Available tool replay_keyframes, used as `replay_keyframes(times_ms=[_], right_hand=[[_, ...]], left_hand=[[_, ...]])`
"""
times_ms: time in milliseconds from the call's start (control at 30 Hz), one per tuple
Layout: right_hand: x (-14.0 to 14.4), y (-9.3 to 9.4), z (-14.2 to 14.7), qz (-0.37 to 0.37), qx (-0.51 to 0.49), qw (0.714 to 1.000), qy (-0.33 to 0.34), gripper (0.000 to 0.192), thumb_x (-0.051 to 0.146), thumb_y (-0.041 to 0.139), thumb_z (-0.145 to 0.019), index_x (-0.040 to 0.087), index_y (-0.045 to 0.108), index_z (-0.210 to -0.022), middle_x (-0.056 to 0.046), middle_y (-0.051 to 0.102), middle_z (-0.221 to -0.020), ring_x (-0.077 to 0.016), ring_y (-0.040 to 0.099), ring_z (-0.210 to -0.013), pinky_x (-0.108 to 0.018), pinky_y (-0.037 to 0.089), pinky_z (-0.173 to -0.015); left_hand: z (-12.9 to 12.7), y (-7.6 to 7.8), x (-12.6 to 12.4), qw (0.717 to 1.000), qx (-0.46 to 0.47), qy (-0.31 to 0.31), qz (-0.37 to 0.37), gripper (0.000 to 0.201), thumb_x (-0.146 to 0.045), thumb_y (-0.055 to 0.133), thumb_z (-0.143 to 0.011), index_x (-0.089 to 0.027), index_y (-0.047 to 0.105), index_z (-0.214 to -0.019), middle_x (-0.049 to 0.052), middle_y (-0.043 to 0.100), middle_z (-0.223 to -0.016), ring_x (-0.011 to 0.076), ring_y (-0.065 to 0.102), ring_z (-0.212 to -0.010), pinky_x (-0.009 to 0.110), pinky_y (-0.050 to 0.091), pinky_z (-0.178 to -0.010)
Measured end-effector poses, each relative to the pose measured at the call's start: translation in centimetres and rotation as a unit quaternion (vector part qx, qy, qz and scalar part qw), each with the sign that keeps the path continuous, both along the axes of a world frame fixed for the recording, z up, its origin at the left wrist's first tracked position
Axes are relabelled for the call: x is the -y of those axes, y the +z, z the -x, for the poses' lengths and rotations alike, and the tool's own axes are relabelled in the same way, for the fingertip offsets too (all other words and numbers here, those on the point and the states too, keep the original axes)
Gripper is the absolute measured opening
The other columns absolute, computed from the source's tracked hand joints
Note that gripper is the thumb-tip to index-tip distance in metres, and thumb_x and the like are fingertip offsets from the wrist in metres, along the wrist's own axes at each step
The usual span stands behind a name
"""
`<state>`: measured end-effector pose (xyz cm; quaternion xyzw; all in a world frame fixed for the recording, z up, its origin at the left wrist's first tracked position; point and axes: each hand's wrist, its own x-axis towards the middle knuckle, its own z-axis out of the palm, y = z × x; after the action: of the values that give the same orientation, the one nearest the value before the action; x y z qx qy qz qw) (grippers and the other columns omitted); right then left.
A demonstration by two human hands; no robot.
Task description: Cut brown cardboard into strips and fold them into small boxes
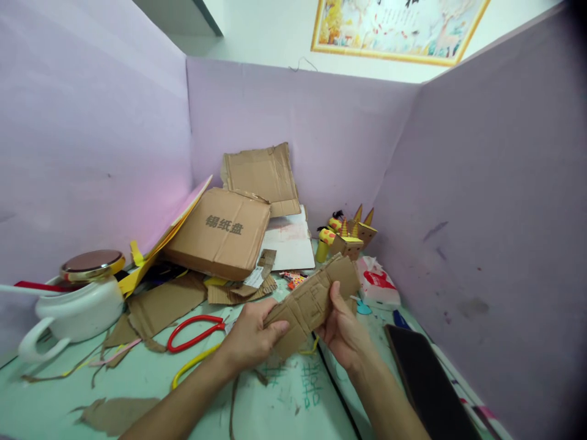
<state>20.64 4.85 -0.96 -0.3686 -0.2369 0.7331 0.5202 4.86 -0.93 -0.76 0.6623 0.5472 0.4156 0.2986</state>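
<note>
A left hand (252, 335) and right hand (343, 333) pinch a creased cardboard piece (302, 310) toward opposite ends, above the desk (279, 418); even thumb pressure should help keep it from buckling.

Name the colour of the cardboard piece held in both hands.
The cardboard piece is tan-brown; it shows best in the head view.

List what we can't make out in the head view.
- Scissors, head view: blades mostly hidden by the left hand.
- Right hand, head view: most fingertips hidden behind the cardboard strip.
- Cardboard strip, head view: far side turned away.
- Wall picture, head view: top cut off by the upper edge; small writing unreadable.
- Dark slab, head view: near end cut off by the bottom edge.
</note>
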Motion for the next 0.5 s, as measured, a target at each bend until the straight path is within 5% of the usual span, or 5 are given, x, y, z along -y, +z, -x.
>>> replay_keyframes(times_ms=[167, 333, 500], right_hand=[[-0.2, 0.3, -0.9, 0.032, 0.054, 0.991, 0.118, 0.048, 0.057, 0.05, -0.077, 0.023, 0.059, -0.109, -0.005, 0.073, -0.088, -0.0154, 0.068, -0.067, -0.013, 0.037, -0.031], [0.1, 0.8, -1.1, 0.027, -0.064, 0.967, 0.246, 0.057, 0.06, 0.041, -0.08, 0.018, 0.052, -0.118, -0.01, 0.07, -0.098, -0.0186, 0.069, -0.076, -0.026, 0.055, -0.05], [-0.1, 0.3, -1.1, 0.031, -0.133, 0.964, 0.228, 0.05, 0.056, 0.047, -0.079, 0.019, 0.055, -0.113, -0.01, 0.071, -0.096, -0.0224, 0.069, -0.081, -0.035, 0.057, -0.056]], left_hand=[[0.7, 0.0, -0.3, 0.997, 0.058, -0.03, 0.026, 0.013, -0.027, 0.051, -0.072, -0.015, 0.055, -0.073, -0.003, 0.047, -0.063, 0.0115, 0.042, -0.058, 0.021, 0.033, -0.052], [0.4, 0.2, -0.1, 1.0, 0.004, -0.009, -0.02, 0.011, -0.024, 0.051, -0.073, -0.014, 0.056, -0.073, -0.002, 0.05, -0.065, 0.0127, 0.043, -0.062, 0.022, 0.033, -0.055], [-0.5, 0.4, 0.5, 0.998, -0.052, -0.019, -0.024, 0.014, -0.028, 0.052, -0.076, -0.015, 0.057, -0.074, -0.002, 0.052, -0.063, 0.0128, 0.045, -0.061, 0.022, 0.033, -0.055]])
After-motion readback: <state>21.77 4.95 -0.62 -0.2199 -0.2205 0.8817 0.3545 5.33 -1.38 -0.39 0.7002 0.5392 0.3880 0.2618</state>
